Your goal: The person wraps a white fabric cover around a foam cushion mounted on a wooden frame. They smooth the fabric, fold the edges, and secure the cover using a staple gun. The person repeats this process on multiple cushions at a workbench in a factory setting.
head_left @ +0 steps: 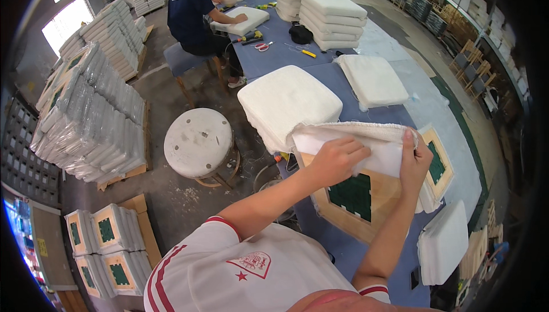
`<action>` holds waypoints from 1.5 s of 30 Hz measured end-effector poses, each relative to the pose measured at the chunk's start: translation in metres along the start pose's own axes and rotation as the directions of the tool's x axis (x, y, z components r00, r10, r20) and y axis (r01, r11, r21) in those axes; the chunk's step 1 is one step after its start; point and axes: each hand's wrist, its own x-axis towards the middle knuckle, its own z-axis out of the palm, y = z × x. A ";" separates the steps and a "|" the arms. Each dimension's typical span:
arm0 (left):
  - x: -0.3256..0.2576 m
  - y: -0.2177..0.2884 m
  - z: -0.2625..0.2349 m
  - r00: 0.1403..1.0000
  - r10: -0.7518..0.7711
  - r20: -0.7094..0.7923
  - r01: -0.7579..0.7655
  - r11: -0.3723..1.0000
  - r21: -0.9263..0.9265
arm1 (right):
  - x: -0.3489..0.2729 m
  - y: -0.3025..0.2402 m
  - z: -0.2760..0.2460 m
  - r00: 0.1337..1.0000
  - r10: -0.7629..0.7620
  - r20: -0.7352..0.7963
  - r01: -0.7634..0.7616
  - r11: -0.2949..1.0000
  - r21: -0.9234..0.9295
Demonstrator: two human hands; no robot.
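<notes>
The person leans over a blue table (260, 60) with both hands on a seat cushion (383, 195), its wooden base and green middle facing up. It lies at the table's near end, right in front of the white shirt. The right hand (416, 162) grips the far right corner of the white cloth cover (354, 131), thumb and fingers closed over its raised edge. The left hand (341, 159) is at the middle of the same side, fingers bent and drawn together against the white padding (386, 156) — whether they pinch it cannot be told.

A thick white cushion (291, 103) sits just beyond the left hand, and a flatter one (374, 80) lies farther right. Beside the right forearm is another cushion (441, 166) with its wood and green side up; nearer, a white one (443, 243) stands tilted.

Farther up the table are red-handled scissors (262, 47), a yellow knife (309, 54) and a stack of cushions (331, 20). A co-worker in a dark shirt (189, 12) sits at the left side, a hand on a white cushion there. On the floor to the left stand a round stool (198, 143) and a plastic-wrapped pile (97, 118).
</notes>
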 end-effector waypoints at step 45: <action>-0.108 0.061 0.015 0.452 0.277 0.848 0.206 0.893 -0.401 | -0.004 -0.008 -0.011 0.995 -0.099 0.027 0.098 0.995 0.028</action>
